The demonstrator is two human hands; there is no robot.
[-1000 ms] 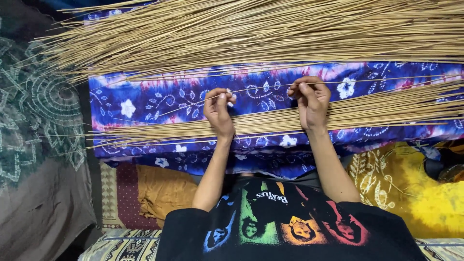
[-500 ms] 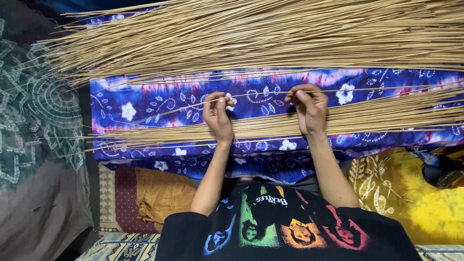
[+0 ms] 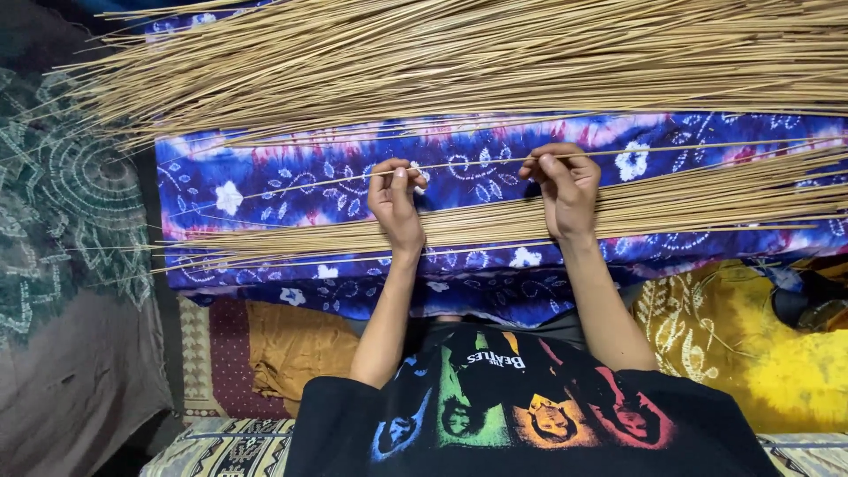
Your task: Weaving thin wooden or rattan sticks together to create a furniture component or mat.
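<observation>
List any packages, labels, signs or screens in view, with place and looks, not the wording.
No packages, labels, signs or screens.
Only printed item: black T-shirt at bottom centre, with white lettering above a row of blue, green, orange and red figure panels.

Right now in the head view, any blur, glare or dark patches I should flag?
Head view: both hands, left hand and right hand, and the single stick they pinch are sharp; no glare; blue floral cloth evenly lit; left edge and top-left corner fall into shadow; big stick pile fans out, slight wide-angle stretch.
</observation>
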